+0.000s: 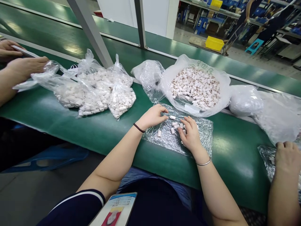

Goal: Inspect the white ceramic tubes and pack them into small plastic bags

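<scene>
My left hand [154,116] is above a sheet of clear bubble wrap [152,141], its thumb and index finger slightly apart. Just beyond those fingertips lies a short white tube [172,117]. Over a loose cluster of white tubes [175,125] my right hand [191,133] is curved, fingers spread, thumb and fingertips close around a few pieces; some of the cluster is hidden beneath it. Another white tube [159,133] lies by itself on the wrap, below my left hand. Behind the wrap, an opened plastic bag [225,88] holds many more such tubes, brownish inside.
Knotted clear bags of white pieces [94,91] rest on the green bench [117,138] at left, beside a co-worker's hands [28,66]. More plastic bags [246,100] and another co-worker's hand [288,157] are at right. A metal post [91,31] rises behind.
</scene>
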Demonstrator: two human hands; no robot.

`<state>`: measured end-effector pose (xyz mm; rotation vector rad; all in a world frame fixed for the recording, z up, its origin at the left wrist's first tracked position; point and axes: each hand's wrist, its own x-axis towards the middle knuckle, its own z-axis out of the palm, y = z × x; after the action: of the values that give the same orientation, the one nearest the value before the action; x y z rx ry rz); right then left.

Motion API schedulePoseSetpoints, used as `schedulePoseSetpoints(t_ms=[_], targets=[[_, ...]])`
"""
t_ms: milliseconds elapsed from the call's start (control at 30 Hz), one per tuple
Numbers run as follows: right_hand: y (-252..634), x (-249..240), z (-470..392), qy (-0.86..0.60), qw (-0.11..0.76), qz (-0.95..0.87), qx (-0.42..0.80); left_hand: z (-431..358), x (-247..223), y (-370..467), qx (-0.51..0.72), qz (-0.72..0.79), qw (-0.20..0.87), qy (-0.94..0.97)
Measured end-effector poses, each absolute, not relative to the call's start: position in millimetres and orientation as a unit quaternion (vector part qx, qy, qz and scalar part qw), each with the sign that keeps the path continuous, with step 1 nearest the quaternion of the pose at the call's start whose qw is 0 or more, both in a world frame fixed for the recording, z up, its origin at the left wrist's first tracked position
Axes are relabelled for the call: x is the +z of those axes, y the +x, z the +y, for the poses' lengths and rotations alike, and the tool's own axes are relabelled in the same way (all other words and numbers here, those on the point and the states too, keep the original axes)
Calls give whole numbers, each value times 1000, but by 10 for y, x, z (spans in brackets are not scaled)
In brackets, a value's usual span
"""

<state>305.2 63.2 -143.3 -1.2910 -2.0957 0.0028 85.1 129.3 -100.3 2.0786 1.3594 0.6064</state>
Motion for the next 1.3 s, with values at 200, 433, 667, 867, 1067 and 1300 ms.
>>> schedulePoseSetpoints(t_ms=[200,433,667,867,1067,1300], targets=[[3055,-1429,634,-491,341,-801,-6,1299,-1075,917,203,515,295,779],[3032,-1417,618,-487,332,-808,16,1295,-1154,977,229,545,288,753],[3014,-1320,589,-471,324,-820,25,1348,-1194,964,280,550,269,739],[2709,-1157,406,-333,178,-926,30,1451,-1344,942,323,553,256,724],[2537,-1291,409,-307,105,-946,-14,1500,-1437,929,365,551,254,706],[2712,-1259,446,-389,121,-913,-36,1478,-1442,946,410,536,255,692]])
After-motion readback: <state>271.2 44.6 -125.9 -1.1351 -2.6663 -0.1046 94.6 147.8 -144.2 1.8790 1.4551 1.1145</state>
